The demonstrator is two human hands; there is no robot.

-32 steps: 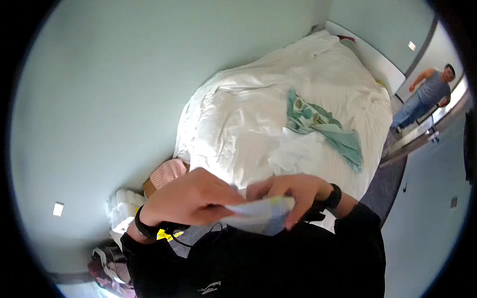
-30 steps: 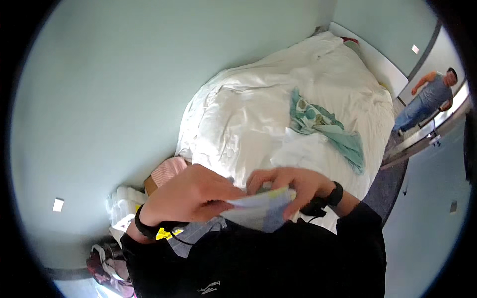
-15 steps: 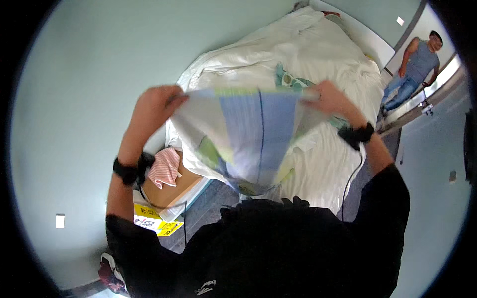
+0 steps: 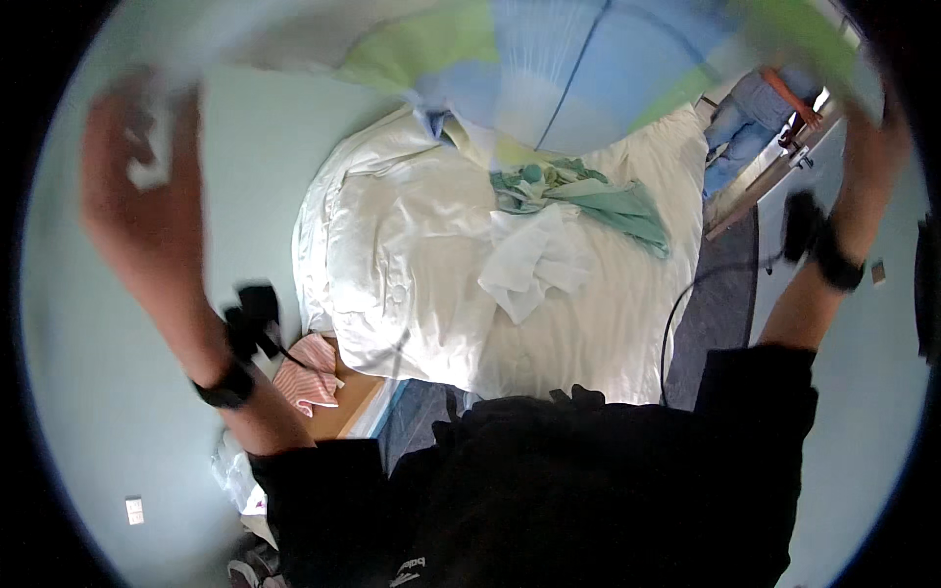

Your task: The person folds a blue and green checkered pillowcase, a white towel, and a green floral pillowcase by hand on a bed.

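Note:
A large thin cloth (image 4: pixel 549 73) patterned in blue, green and white is spread high across the top of the view, its lower edge hanging over the bed. My left hand (image 4: pixel 147 176), raised at the far left and blurred, grips one end of the cloth. Up at the far right, my right hand (image 4: pixel 870 147) grips the other end, also smeared by motion. Below the cloth, a green patterned fabric (image 4: pixel 622 206) lies crumpled on the white bedding (image 4: pixel 412 284). A loose white cloth (image 4: pixel 534 260) rests beside it.
At the bed's left corner a pink striped cloth (image 4: pixel 312 372) sits on a brown board or box (image 4: pixel 355 397). A person (image 4: pixel 755 118) stands by the doorway at upper right. Black cables run from straps on both my wrists. A pale wall (image 4: pixel 88 372) rises close on the left.
Both my hands have moved up and far apart, lifting and spreading the patterned cloth away from in front of me. More of the bed, with the green fabric and white cloth, now shows.

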